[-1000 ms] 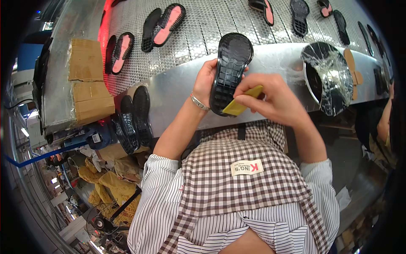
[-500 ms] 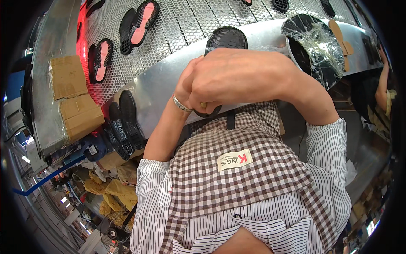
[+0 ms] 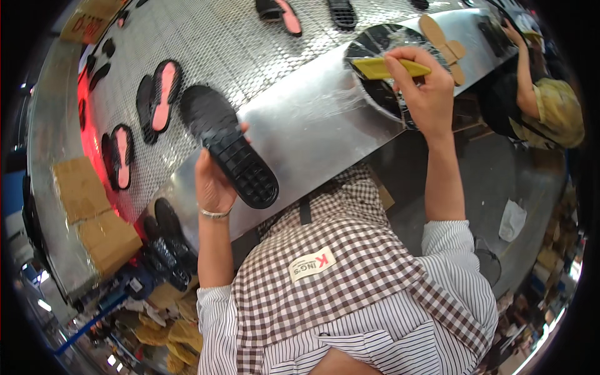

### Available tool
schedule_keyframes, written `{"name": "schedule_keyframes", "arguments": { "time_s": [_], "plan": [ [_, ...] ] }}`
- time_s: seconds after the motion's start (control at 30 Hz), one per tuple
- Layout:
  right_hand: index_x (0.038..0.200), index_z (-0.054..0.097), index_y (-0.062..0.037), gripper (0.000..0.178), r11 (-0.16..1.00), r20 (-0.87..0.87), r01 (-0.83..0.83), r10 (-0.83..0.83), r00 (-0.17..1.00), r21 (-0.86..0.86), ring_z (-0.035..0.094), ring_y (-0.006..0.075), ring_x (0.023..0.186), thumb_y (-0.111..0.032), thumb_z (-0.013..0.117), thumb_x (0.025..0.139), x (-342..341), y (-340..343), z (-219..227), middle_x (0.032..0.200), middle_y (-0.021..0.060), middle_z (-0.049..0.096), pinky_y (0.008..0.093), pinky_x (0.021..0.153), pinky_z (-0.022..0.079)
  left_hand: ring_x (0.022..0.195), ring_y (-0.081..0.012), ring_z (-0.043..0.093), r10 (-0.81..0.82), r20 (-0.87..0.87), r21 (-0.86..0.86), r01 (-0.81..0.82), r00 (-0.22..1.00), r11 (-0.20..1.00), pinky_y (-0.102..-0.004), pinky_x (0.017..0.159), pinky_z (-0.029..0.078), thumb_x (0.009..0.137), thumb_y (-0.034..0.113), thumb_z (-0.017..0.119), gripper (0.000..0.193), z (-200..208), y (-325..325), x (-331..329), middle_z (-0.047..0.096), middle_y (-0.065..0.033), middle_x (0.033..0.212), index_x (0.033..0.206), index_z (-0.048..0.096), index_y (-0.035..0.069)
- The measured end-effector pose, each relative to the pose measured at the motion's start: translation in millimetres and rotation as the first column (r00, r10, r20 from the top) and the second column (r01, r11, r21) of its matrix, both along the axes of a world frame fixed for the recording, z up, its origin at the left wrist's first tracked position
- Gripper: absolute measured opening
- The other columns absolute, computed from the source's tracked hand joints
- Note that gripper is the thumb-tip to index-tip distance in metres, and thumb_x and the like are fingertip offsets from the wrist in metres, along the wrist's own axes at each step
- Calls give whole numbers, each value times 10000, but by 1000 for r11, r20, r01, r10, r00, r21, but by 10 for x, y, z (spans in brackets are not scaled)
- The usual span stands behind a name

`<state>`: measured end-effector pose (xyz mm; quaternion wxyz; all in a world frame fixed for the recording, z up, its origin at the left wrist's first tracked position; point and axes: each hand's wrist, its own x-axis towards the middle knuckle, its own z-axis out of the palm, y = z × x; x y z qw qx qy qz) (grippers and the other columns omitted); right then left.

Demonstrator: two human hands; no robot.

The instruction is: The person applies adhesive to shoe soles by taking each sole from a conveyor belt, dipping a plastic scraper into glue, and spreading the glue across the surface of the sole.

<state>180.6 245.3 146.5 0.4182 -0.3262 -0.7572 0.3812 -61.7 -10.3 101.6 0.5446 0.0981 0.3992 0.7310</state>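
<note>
A black shoe sole (image 3: 236, 153) lies along my left hand (image 3: 212, 180), tilted with its toe up and away and its gridded heel toward me. My fingers wrap round its middle, with the thumb on the near edge. My right hand (image 3: 428, 94) pinches a flat yellow-handled tool (image 3: 375, 69). Its far end hangs over a round black container (image 3: 400, 115) wrapped in clear film; whether the tool touches what is inside I cannot tell.
Perforated conveyor belt (image 3: 212, 37) carries black soles, some with pink insoles (image 3: 164, 97). Metal ledge (image 3: 300, 125) runs along its front. More black soles (image 3: 167, 225) lie at left near flattened cardboard (image 3: 81, 187). Brown cut-outs (image 3: 440, 40) lie beyond the container. Another person (image 3: 550, 112) works at far right.
My hands have come apart. The left has moved left with the sole, now in plain sight; the right has moved right to the round container with the yellow tool.
</note>
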Motion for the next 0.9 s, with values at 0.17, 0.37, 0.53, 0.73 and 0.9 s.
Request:
{"name": "schedule_keyframes", "arguments": {
  "time_s": [0.17, 0.37, 0.53, 0.73, 0.9],
  "plan": [
    [912, 670, -7, 124, 984, 121, 171, -165, 979, -45, 607, 115, 607, -115, 683, 852, 331, -29, -379, 785, 67, 666, 249, 551, 471, 1275, -325, 451, 28, -128, 44, -23, 991, 999, -506, 991, 468, 798, 64, 606, 694, 24, -65, -31, 419, -166, 1402, 1429, 325, 138],
    [905, 681, -24, 159, 983, 157, 163, -147, 977, -90, 603, 116, 597, -176, 674, 857, 342, -25, -509, 771, 77, 667, 252, 544, 459, 1290, -329, 437, 159, -221, 47, -152, 962, 987, -505, 1007, 468, 744, -119, 551, 828, 24, 45, 100, 385, -157, 1427, 1440, 273, 233],
    [910, 680, -22, 158, 956, 162, 222, -193, 968, -191, 589, 101, 534, -170, 670, 856, 356, -22, -517, 665, 66, 643, 254, 512, 448, 1260, -322, 465, 209, -257, 26, -209, 944, 978, -492, 991, 486, 739, -134, 554, 911, 89, 71, 169, 395, -141, 1412, 1472, 190, 266],
    [896, 674, -20, 155, 916, 134, 188, -149, 980, -354, 576, 61, 542, -172, 675, 865, 341, -22, -528, 680, 23, 638, 212, 496, 427, 1201, -273, 531, 243, -335, 41, -243, 911, 969, -453, 1022, 463, 788, -124, 561, 759, -111, -119, 44, 479, -119, 1352, 1421, 318, 216],
    [923, 641, -15, 153, 825, -151, 77, -193, 970, -560, 561, 42, 526, -162, 664, 889, 207, -232, -335, 712, 5, 620, 164, 450, 386, 1124, -237, 566, 287, -507, -4, -335, 813, 942, -383, 957, 493, 798, -146, 568, 815, -120, -219, 169, 485, -100, 1327, 1476, 225, 147]
  ]
}}
